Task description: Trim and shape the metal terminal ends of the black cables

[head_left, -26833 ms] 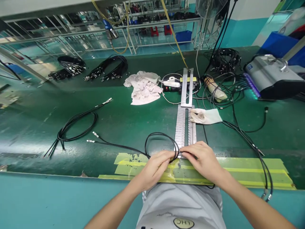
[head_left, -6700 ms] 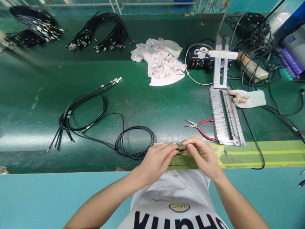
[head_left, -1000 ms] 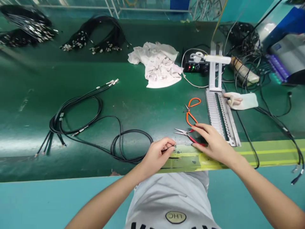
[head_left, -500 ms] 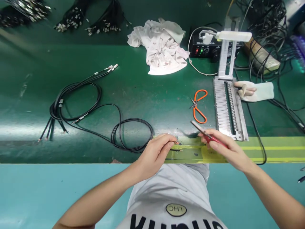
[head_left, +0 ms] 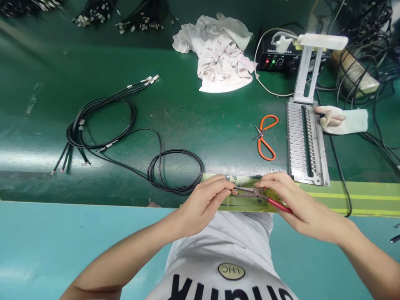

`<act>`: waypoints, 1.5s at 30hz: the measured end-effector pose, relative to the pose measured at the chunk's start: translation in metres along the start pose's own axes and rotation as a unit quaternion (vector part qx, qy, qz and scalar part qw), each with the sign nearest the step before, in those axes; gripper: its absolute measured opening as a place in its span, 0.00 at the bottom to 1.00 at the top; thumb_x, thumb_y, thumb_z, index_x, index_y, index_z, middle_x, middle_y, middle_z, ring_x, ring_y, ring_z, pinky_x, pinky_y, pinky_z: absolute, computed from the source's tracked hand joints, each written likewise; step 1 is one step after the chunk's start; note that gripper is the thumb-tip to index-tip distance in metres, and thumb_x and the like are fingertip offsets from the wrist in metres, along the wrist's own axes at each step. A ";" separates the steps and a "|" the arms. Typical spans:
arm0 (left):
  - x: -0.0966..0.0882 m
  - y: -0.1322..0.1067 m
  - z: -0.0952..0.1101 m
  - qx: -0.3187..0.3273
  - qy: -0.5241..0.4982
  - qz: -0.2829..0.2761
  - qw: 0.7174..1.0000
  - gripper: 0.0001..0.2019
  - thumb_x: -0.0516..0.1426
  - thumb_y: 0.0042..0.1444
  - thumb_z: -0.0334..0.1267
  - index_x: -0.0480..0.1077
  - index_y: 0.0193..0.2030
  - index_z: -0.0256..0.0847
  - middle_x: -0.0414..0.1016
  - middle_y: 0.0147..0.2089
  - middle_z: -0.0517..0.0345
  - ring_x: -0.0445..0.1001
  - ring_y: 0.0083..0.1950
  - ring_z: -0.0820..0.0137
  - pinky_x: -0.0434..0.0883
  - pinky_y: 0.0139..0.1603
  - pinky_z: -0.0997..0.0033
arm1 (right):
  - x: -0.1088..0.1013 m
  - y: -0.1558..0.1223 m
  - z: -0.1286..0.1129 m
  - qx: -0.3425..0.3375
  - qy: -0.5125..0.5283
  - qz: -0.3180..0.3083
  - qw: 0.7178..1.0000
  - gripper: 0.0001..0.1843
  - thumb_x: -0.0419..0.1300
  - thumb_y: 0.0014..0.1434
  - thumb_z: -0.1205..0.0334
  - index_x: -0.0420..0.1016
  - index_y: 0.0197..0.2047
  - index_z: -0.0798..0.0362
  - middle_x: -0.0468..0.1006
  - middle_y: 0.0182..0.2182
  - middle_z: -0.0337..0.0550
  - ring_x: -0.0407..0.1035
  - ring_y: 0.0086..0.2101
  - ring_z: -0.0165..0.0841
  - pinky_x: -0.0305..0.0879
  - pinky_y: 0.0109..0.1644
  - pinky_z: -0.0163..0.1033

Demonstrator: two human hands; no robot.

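Observation:
My left hand (head_left: 208, 199) pinches the end of a black cable (head_left: 184, 153), whose bared tip pokes out by the thumb and forefinger. The same cable lies in loose loops to the left of this hand. Red-handled pliers (head_left: 279, 205) are held in my right hand (head_left: 292, 202), their long thin jaws reaching left to the cable end at my left fingertips. Whether the jaws grip the wire is too small to tell. Beyond my right hand, orange-handled scissors (head_left: 267, 139) lie with blades apart.
Coiled black cables (head_left: 103, 125) with metal connectors lie on the left of the green table (head_left: 175, 112). A crumpled white cloth (head_left: 221, 62) lies behind. On the right stand a slotted metal fixture (head_left: 300, 141), a white glove (head_left: 343, 120) and a black control box (head_left: 278, 62).
My right hand has turned the pliers and brought them left, so their jaws meet the cable end at my left fingertips. My left hand has stayed nearly in place.

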State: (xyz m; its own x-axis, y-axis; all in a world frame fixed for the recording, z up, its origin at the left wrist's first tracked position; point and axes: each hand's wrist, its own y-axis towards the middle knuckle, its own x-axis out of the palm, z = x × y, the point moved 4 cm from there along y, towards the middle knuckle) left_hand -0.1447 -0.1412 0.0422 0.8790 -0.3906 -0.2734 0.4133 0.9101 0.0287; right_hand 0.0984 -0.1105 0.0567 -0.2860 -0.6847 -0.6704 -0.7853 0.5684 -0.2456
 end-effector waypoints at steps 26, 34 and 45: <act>-0.001 0.002 0.002 -0.005 0.098 -0.067 0.993 0.13 0.46 0.72 0.34 0.71 0.51 0.37 0.74 0.44 0.54 0.70 0.45 0.71 0.65 0.47 0.72 | -0.002 -0.011 -0.009 -0.039 -0.215 0.035 0.975 0.19 0.51 0.70 0.65 0.62 0.63 0.54 0.71 0.48 0.52 0.66 0.44 0.41 0.70 0.46 0.47; -0.003 0.002 0.008 -0.016 0.124 -0.105 0.987 0.13 0.45 0.73 0.34 0.70 0.50 0.37 0.74 0.45 0.54 0.71 0.45 0.70 0.66 0.48 0.71 | 0.005 -0.013 -0.016 -0.030 -0.250 0.013 0.968 0.23 0.55 0.69 0.48 0.63 0.60 0.53 0.72 0.45 0.50 0.68 0.42 0.43 0.70 0.40 0.48; -0.006 0.008 0.010 -0.054 0.135 -0.181 0.973 0.15 0.44 0.72 0.34 0.71 0.48 0.37 0.73 0.42 0.54 0.71 0.42 0.68 0.66 0.44 0.69 | 0.009 -0.007 -0.020 0.011 -0.209 -0.040 0.977 0.16 0.48 0.71 0.54 0.63 0.58 0.51 0.69 0.45 0.49 0.65 0.42 0.44 0.66 0.45 0.53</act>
State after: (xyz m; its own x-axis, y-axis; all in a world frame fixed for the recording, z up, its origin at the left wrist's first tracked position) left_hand -0.1446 -0.1334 0.0537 0.5794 -0.6512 -0.4901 0.6441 0.7343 -0.2142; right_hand 0.0908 -0.1298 0.0661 0.0292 -0.4845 -0.8743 -0.7828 0.5328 -0.3214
